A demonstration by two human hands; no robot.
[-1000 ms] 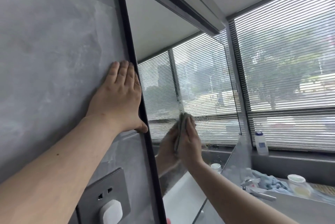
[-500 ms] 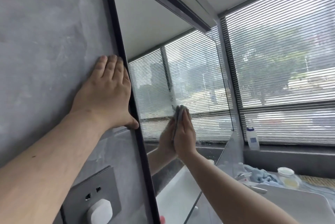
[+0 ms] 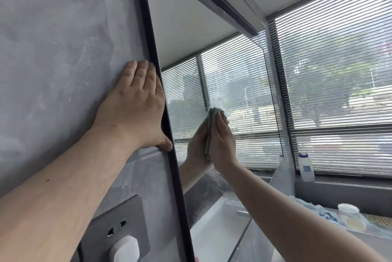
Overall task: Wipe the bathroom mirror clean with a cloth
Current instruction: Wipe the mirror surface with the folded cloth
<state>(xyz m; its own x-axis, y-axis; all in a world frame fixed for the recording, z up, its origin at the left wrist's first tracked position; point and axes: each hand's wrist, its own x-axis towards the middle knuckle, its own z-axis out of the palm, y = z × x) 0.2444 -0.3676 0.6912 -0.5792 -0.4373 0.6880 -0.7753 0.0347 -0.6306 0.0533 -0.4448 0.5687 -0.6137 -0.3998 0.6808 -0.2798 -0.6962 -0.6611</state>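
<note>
The mirror hangs on the grey wall in a thin black frame and reflects the blinds. My right hand lies flat against the glass near its middle and presses a grey cloth onto it; only the cloth's edge shows between the hand and its reflection. My left hand rests flat on the wall beside the frame's left edge, fingers together pointing up, thumb touching the frame. Faint droplets or smears show on the glass to the right of the cloth.
A grey wall socket with a white plug sits below my left arm. On the sill stands a white bottle. On the counter lie a blue cloth and a clear lidded jar. Window blinds fill the right.
The view has shifted, so both hands sit at different places in the frame. My right hand with the cloth stays pressed on the glass, a little higher against the reflected blinds. My left hand stays on the wall.
</note>
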